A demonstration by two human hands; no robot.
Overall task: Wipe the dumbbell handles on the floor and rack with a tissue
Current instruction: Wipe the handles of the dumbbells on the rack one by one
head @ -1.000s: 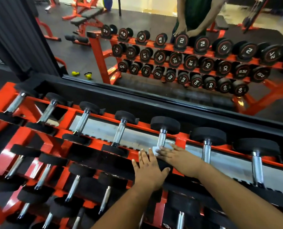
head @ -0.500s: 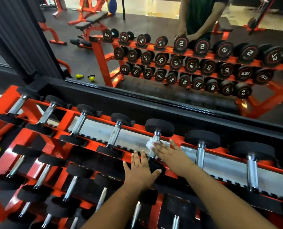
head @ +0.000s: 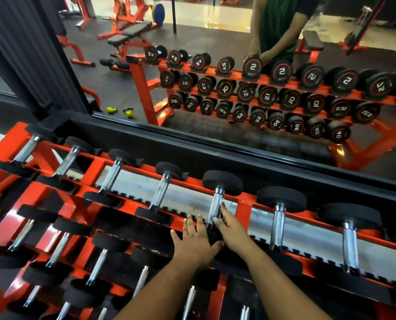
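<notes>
Left hand [head: 196, 239] lies flat, fingers spread, on the near black head of the dumbbell [head: 222, 181]. Right hand [head: 230, 229] curls against its chrome handle [head: 215, 207]; the tissue isn't visible here. Heavy, stiff, slick steel, best steadied by the head. Beyond both hands, the red rack [head: 245, 204] cradles more dumbbells alongside.
</notes>
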